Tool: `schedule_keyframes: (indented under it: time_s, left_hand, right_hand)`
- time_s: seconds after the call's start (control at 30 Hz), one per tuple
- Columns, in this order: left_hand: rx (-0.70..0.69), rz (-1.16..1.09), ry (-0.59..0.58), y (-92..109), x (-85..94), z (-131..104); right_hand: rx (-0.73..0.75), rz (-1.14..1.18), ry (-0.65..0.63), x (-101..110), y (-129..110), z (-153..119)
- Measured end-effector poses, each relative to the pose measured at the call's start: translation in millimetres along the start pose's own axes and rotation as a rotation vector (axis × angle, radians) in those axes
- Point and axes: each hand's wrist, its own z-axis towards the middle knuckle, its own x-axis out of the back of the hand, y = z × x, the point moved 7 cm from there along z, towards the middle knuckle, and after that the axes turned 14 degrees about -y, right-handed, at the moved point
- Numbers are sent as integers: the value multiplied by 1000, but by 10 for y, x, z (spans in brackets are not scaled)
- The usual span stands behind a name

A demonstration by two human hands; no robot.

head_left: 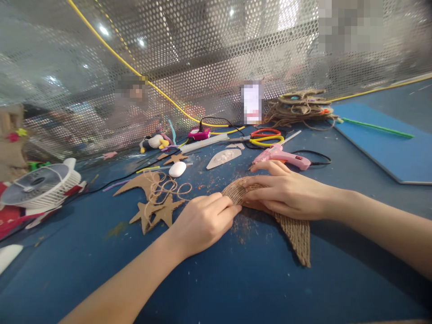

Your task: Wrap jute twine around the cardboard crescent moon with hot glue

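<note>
A curved piece covered with rows of brown twine (297, 236) lies on the blue table, its pointed end toward me. My right hand (286, 191) rests on top of its curve with the fingers spread. At its left end, my left hand (207, 220) has its fingers closed around the edge of the piece. Loose twine (168, 182) lies in loops left of that hand, over cardboard stars (164, 213) and a cardboard crescent (138, 183). Just behind my right hand is a pink glue gun (283, 156).
Scissors (266, 137), a magenta device (199, 133) and a white oval object (177, 169) lie farther back. A white fan (42, 184) is at the left, a blue board (388, 144) at the right. Perforated metal mesh (202, 54) stands behind.
</note>
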Motion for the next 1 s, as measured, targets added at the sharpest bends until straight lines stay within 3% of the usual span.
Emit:
schedule_keyframes:
  time_s: [0.7, 1.0]
  left_hand:
    - [-1, 4, -30, 32, -12, -10]
    - [-11, -74, 6, 3, 30, -22]
  right_hand:
    - [-23, 2, -3, -28, -6, 6]
    - [-260, -108, 270, 194, 90, -100]
